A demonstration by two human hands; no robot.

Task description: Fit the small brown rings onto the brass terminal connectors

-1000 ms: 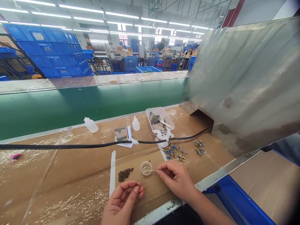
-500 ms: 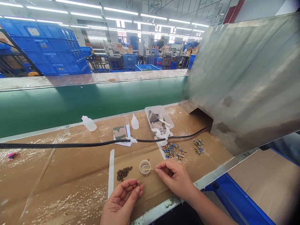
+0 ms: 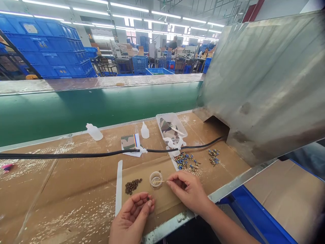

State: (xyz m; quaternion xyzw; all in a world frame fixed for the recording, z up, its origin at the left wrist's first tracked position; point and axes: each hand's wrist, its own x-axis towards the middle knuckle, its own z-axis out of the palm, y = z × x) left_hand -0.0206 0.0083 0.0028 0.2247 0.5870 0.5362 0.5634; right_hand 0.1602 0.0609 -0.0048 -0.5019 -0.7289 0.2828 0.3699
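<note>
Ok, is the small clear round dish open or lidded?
Open: the dish shows no lid, and the right hand holds a thin stick reaching inside.

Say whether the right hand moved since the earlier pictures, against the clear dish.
No: the right hand stays just right of the clear dish, the gap unchanged.

Head-worn camera looks forward, down at left hand [image 3: 132, 217], right hand [image 3: 188, 191].

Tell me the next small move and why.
Probably touch the thin stick in the right hand, its tip in the clear dish, to the small dark piece cradled in the left hand: both sit close together.
</note>
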